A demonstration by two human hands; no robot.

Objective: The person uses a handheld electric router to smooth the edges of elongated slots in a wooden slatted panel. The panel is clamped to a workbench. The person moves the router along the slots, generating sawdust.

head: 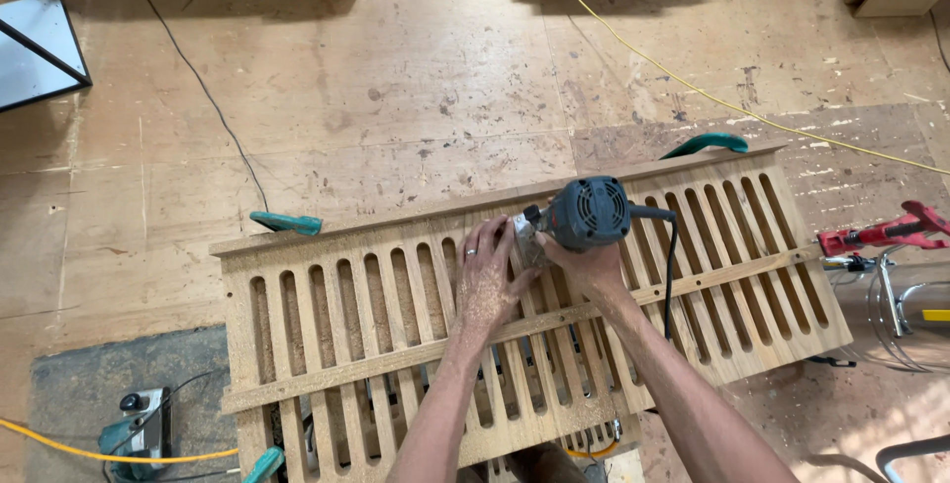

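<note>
A grey electric router (586, 214) with a black cord stands on a long slotted wooden panel (327, 325), near its far edge at the middle. My right hand (584, 267) grips the router body from below. My left hand (485, 270), with a ring on one finger, lies flat on the panel with its fingertips against the router's base. Sawdust covers both hands and the panel.
Teal clamp handles (286, 223) (708, 144) hold the panel's far edge. A red clamp (881, 233) lies at the right, a teal power tool (139, 434) on the floor at the lower left. Yellow and black cables cross the plywood floor (396, 77).
</note>
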